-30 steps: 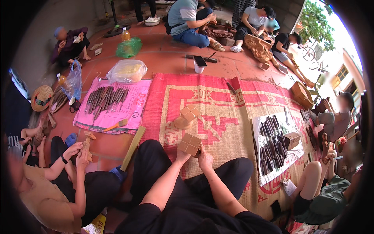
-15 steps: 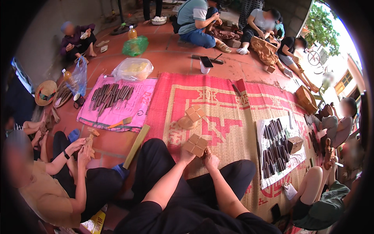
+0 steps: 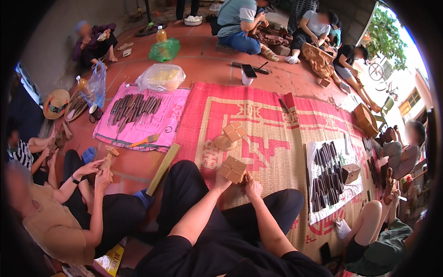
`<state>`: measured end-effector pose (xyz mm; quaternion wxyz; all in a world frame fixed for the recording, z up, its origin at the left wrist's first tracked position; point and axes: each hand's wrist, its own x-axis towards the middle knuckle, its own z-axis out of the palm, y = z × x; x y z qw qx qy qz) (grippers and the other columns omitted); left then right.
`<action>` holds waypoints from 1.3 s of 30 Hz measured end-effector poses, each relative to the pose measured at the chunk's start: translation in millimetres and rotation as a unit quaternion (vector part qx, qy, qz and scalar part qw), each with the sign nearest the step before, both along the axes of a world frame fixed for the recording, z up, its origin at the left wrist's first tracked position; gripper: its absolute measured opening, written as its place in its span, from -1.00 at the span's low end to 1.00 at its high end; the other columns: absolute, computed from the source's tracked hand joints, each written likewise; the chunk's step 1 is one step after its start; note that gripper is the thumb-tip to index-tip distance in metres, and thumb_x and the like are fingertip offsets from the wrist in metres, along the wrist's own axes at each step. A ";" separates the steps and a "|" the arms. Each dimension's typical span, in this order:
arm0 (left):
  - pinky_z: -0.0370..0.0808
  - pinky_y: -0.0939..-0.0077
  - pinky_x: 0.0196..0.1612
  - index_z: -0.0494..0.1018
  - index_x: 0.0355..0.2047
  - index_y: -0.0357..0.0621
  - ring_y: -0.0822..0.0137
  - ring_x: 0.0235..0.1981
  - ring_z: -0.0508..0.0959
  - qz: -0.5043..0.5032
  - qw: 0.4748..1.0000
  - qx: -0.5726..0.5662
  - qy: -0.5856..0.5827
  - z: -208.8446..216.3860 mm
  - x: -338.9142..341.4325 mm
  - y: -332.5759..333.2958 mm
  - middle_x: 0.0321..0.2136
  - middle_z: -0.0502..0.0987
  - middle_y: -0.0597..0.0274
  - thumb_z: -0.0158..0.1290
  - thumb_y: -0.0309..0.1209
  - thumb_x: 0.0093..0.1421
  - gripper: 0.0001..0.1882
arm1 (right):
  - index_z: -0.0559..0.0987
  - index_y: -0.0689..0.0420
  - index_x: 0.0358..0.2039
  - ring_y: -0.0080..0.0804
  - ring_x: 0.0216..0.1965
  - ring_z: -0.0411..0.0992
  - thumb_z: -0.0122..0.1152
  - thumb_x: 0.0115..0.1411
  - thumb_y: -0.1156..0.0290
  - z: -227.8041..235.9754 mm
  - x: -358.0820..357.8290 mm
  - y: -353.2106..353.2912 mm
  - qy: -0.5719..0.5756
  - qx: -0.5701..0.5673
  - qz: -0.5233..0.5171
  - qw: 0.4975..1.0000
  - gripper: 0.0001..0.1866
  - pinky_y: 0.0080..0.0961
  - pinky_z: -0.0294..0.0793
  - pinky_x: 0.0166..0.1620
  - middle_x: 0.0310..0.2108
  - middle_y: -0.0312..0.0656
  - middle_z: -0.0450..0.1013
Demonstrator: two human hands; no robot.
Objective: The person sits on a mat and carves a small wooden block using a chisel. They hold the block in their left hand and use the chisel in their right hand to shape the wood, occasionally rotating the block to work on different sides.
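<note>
Over my lap I hold a brown wooden block (image 3: 232, 169), its square top divided by crossing grooves. My left hand (image 3: 223, 182) is closed around its lower left side. My right hand (image 3: 253, 188) is closed beside its right lower corner, fingers pressed together; whatever they grip, if anything, is too small to make out. Just beyond, a similar grooved block (image 3: 235, 131) sits on the woven mat, next to a rounded pale wooden piece (image 3: 224, 142).
Carving tools (image 3: 134, 110) lie on a pink sack at left, more dark-handled tools (image 3: 328, 173) on a white cloth at right. A wooden strip (image 3: 163, 169) lies by my left knee. A person at left holds a carved wooden piece (image 3: 105, 167). A phone rests on a white cup (image 3: 248, 74).
The view has shifted slightly. Both my hands stay at the block, with only a small change in its tilt. The person at left still handles the carved piece.
</note>
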<state>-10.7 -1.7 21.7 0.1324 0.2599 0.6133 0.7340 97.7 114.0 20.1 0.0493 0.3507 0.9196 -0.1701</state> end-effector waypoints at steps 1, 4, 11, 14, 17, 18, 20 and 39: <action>0.43 0.56 -0.27 0.40 -0.25 -0.19 0.51 -0.30 0.46 -0.012 1.000 0.010 -0.025 4.7 -2.1 2.8 -0.34 0.49 0.32 0.20 -0.31 -0.01 -0.65 | 0.19 -0.19 0.15 -0.01 -0.48 0.48 -0.03 0.09 0.37 -0.7 -2.8 2.5 0.025 -0.005 -0.023 0.999 -0.43 -0.12 0.43 -0.39 -0.52 0.08 0.47; 0.44 0.54 -0.27 0.39 -0.24 -0.18 0.49 -0.30 0.48 -0.022 0.996 0.020 -0.087 0.5 -5.8 -5.6 -0.34 0.49 0.31 0.20 -0.30 -0.01 -0.64 | 0.17 -0.17 0.17 -0.01 -0.49 0.47 -0.02 0.06 0.43 27.4 -16.0 -21.7 0.073 -0.008 -0.001 0.997 -0.39 -0.11 0.42 -0.38 -0.54 0.09 0.47; 0.44 0.52 -0.22 0.35 -0.17 -0.17 0.48 -0.26 0.47 0.011 1.000 0.021 -0.014 -12.4 4.4 -2.0 -0.30 0.49 0.30 0.21 -0.24 -0.04 -0.53 | 0.18 -0.22 0.17 -0.04 -0.39 0.50 -0.10 0.08 0.37 12.2 -8.0 -4.0 -0.048 -0.049 0.014 0.998 -0.42 -0.20 0.45 -0.32 -0.46 0.05 0.49; 0.44 0.52 -0.22 0.35 -0.16 -0.17 0.51 -0.26 0.46 0.016 0.998 0.038 -0.038 -14.6 1.1 -0.4 -0.29 0.48 0.30 0.21 -0.24 -0.03 -0.54 | 0.16 -0.13 0.18 -0.01 -0.47 0.48 -0.06 0.09 0.39 16.7 -5.4 -5.3 -0.009 0.008 -0.020 1.000 -0.41 -0.15 0.44 -0.38 -0.52 0.07 0.48; 0.44 0.53 -0.23 0.35 -0.16 -0.16 0.52 -0.27 0.45 0.010 0.997 -0.003 -0.076 -17.0 -4.4 -1.3 -0.29 0.48 0.30 0.21 -0.25 -0.03 -0.54 | 0.12 -0.09 0.20 -0.02 -0.51 0.48 -0.13 0.13 0.40 30.0 -8.9 -29.6 0.034 0.014 0.022 0.999 -0.43 -0.14 0.43 -0.40 -0.55 0.07 0.47; 0.44 0.53 -0.24 0.36 -0.16 -0.16 0.53 -0.27 0.45 -0.001 0.996 -0.020 -0.091 -18.2 -6.2 1.6 -0.29 0.48 0.30 0.21 -0.25 -0.03 -0.54 | 0.08 -0.06 0.21 -0.02 -0.48 0.48 -0.16 0.14 0.40 26.1 -12.9 -35.1 0.007 0.011 -0.002 1.000 -0.42 -0.14 0.44 -0.39 -0.52 0.06 0.47; 0.44 0.52 -0.25 0.38 -0.20 -0.15 0.52 -0.28 0.46 0.013 0.998 -0.032 -0.052 -22.0 -4.4 2.9 -0.31 0.49 0.30 0.21 -0.26 -0.03 -0.58 | 0.07 -0.03 0.21 -0.05 -0.45 0.49 -0.16 0.13 0.38 12.5 -10.0 -33.7 0.009 0.006 -0.020 1.000 -0.41 -0.16 0.44 -0.38 -0.46 0.05 0.48; 0.42 0.50 -0.31 0.41 -0.28 -0.17 0.46 -0.34 0.44 0.011 0.997 -0.044 -0.054 -27.6 -23.4 -2.6 -0.36 0.46 0.32 0.16 -0.37 0.02 -0.73 | 0.13 0.01 0.18 -0.10 -0.50 0.49 -0.11 0.11 0.34 1.4 -8.8 -7.9 0.022 -0.004 -0.016 1.000 -0.42 -0.20 0.44 -0.40 -0.49 0.06 0.48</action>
